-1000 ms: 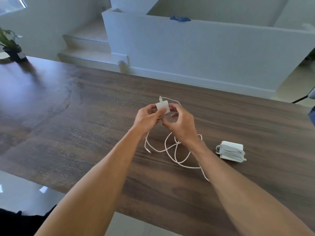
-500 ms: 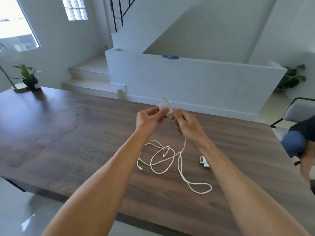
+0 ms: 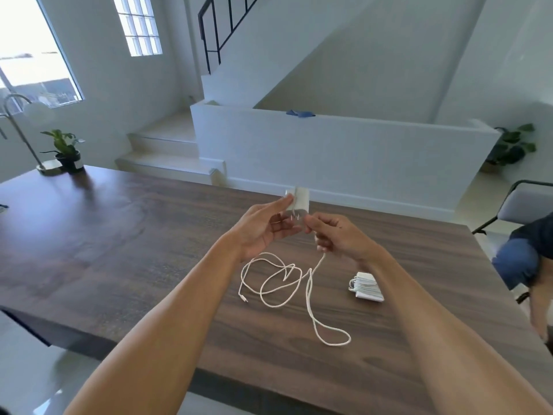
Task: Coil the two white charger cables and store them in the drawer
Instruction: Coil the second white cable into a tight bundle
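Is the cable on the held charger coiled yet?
No. The cable sprawls in loose loops on the table, below the right hand.

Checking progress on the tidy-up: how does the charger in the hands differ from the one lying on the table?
The held charger is lifted off the table by the left hand; the wrapped charger lies on it. The held charger's cable sprawls in loose loops, pinched by the right hand; the wrapped charger's cable is wound tightly round it. Both are white.

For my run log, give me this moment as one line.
left hand: holds white charger brick | right hand: pinches its loose white cable | second white charger, already coiled: on dark wooden table
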